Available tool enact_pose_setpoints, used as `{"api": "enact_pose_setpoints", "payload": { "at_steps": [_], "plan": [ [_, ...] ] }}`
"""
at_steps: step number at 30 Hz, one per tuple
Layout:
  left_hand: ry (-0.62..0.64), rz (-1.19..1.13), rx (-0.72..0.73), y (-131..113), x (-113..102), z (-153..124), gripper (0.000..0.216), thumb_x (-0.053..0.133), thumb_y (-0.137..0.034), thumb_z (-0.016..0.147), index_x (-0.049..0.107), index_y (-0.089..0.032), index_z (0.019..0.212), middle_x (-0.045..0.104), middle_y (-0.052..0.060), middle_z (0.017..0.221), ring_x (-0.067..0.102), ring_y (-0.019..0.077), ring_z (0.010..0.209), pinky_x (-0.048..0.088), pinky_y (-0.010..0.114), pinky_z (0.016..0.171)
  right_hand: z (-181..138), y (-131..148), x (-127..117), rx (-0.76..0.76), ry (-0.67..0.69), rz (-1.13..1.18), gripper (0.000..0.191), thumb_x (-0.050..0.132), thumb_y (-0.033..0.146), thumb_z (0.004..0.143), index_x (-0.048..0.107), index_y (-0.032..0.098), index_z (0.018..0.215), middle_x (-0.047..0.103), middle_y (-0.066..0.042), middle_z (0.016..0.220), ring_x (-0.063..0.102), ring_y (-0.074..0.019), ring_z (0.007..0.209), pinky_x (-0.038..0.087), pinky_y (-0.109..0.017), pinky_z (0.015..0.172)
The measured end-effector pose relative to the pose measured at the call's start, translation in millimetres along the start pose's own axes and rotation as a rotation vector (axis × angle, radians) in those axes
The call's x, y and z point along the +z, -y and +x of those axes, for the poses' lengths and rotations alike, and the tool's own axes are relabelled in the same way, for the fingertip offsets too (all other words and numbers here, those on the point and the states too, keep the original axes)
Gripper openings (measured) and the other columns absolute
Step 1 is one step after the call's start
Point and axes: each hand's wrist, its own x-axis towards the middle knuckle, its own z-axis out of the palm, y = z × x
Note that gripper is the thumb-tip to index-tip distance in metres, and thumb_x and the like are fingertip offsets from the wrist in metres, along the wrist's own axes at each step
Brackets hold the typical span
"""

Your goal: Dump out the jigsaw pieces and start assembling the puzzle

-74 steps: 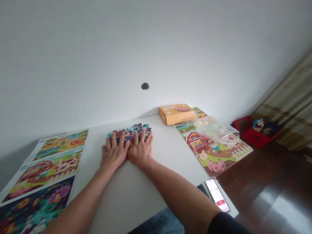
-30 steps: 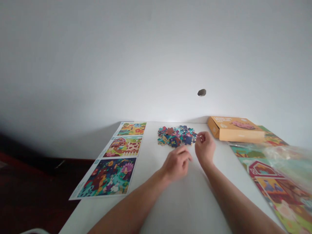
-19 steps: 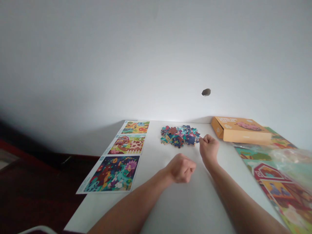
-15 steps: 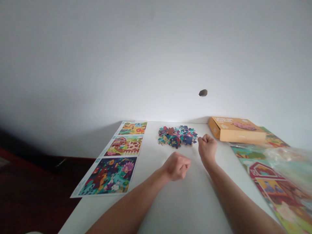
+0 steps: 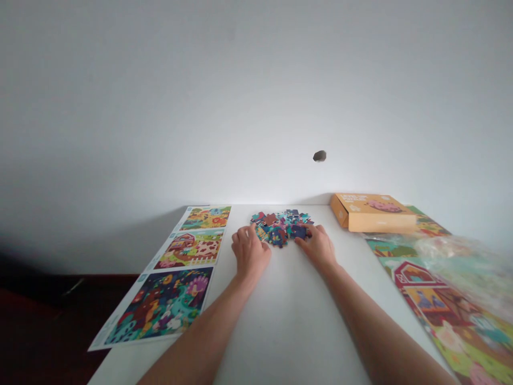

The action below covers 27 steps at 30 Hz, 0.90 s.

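Both arms reach over the white surface (image 5: 296, 315). The left hand (image 5: 250, 251) touches the 8 o'clock edge of the pile of puzzle pieces (image 5: 281, 227). Its grip is half curled, and I cannot tell if it pinches a piece. The right hand (image 5: 318, 247) touches the 4 o'clock edge, grip spread flat. I think soft, slow pushes from both sides work best, so no piece slides off. The pile sits at 12 o'clock, near the wall. It lies flat, longest from 9 to 3 o'clock, and points no special way.
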Motion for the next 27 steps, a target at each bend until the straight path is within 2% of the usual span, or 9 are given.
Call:
{"api": "enact_pose_setpoints", "payload": {
  "at_steps": [2, 5, 10, 14, 18, 20, 23, 25, 27],
  "plan": [
    [0.084, 0.074, -0.065, 5, 3, 4, 0.048, 0.056, -0.023, 0.079, 0.053, -0.015, 0.126, 0.057, 0.017, 0.118, 0.049, 0.0344, 0.112, 0.044, 0.047, 0.088, 0, 0, 0, 0.014, 0.001, 0.004, 0.043, 0.068, 0.037, 0.079, 0.063, 0.033, 0.121, 0.058, -0.004, 0.103, 0.061, -0.0192, 0.091, 0.044, -0.028, 0.077],
    [0.179, 0.09, -0.075, 10, 9, 7, 0.045, 0.057, -0.028, 0.082, 0.055, -0.017, 0.126, 0.059, 0.016, 0.115, 0.049, 0.0347, 0.111, 0.044, 0.048, 0.087, 0, -1, 0, 0.031, -0.001, 0.021, 0.043, 0.068, 0.036, 0.079, 0.063, 0.033, 0.121, 0.058, -0.004, 0.103, 0.062, -0.0193, 0.092, 0.044, -0.028, 0.078],
    [0.106, -0.035, -0.09, 12, 13, 11, 0.045, 0.06, -0.019, 0.081, 0.056, -0.02, 0.125, 0.056, 0.013, 0.114, 0.054, 0.0307, 0.109, 0.046, 0.047, 0.09, 2, -2, 0, 0.023, -0.062, 0.076, 0.036, 0.065, 0.034, 0.079, 0.067, 0.028, 0.115, 0.058, -0.005, 0.101, 0.061, -0.0183, 0.087, 0.045, -0.028, 0.078],
    [0.0, -0.413, 0.146, 7, 11, 9, 0.045, 0.052, -0.007, 0.083, 0.056, -0.021, 0.126, 0.057, 0.009, 0.11, 0.058, 0.021, 0.108, 0.049, 0.034, 0.094, -1, 4, -5, -0.164, -0.151, 0.242, 0.031, 0.058, 0.038, 0.085, 0.069, 0.02, 0.107, 0.061, -0.005, 0.09, 0.058, -0.0163, 0.08, 0.045, -0.027, 0.076],
    [0.129, -0.701, 0.402, 0, 12, 0, 0.04, 0.05, -0.01, 0.088, 0.054, -0.024, 0.126, 0.064, 0.006, 0.115, 0.06, 0.0185, 0.11, 0.051, 0.031, 0.094, -10, 15, -5, -0.389, 0.02, 0.412, 0.029, 0.054, 0.042, 0.089, 0.068, 0.019, 0.101, 0.061, -0.001, 0.076, 0.05, -0.0128, 0.063, 0.04, -0.024, 0.062],
    [0.164, -0.766, 0.392, -2, 14, -4, 0.037, 0.052, -0.012, 0.089, 0.054, -0.023, 0.125, 0.067, 0.005, 0.107, 0.065, 0.0174, 0.1, 0.054, 0.03, 0.087, -14, 16, -2, -0.403, 0.059, 0.457, 0.027, 0.055, 0.042, 0.089, 0.067, 0.018, 0.084, 0.055, 0.001, 0.065, 0.043, -0.0111, 0.057, 0.034, -0.023, 0.055],
    [0.171, -0.806, 0.295, -8, 14, -10, 0.028, 0.055, -0.016, 0.089, 0.056, -0.021, 0.117, 0.069, 0.003, 0.092, 0.067, 0.0152, 0.081, 0.056, 0.027, 0.076, -15, 11, 3, -0.335, 0.039, 0.518, 0.034, 0.061, 0.044, 0.085, 0.054, 0.018, 0.065, 0.039, 0.005, 0.054, 0.033, -0.0094, 0.051, 0.025, -0.023, 0.05],
    [0.158, -0.803, 0.233, -15, 11, -17, 0.024, 0.055, -0.019, 0.09, 0.057, -0.02, 0.114, 0.069, 0.004, 0.091, 0.067, 0.0159, 0.08, 0.056, 0.027, 0.074, -14, 7, 6, -0.303, 0.061, 0.592, 0.036, 0.063, 0.045, 0.083, 0.051, 0.018, 0.063, 0.036, 0.006, 0.053, 0.03, -0.0091, 0.051, 0.023, -0.023, 0.049],
    [0.114, -0.781, 0.194, -25, 6, -27, 0.029, 0.052, -0.018, 0.092, 0.053, -0.02, 0.121, 0.068, 0.008, 0.103, 0.067, 0.0187, 0.091, 0.056, 0.031, 0.079, -14, 3, 7, -0.272, 0.111, 0.722, 0.035, 0.065, 0.046, 0.082, 0.051, 0.018, 0.065, 0.04, 0.005, 0.056, 0.032, -0.0093, 0.052, 0.025, -0.023, 0.05]
  ]
}}
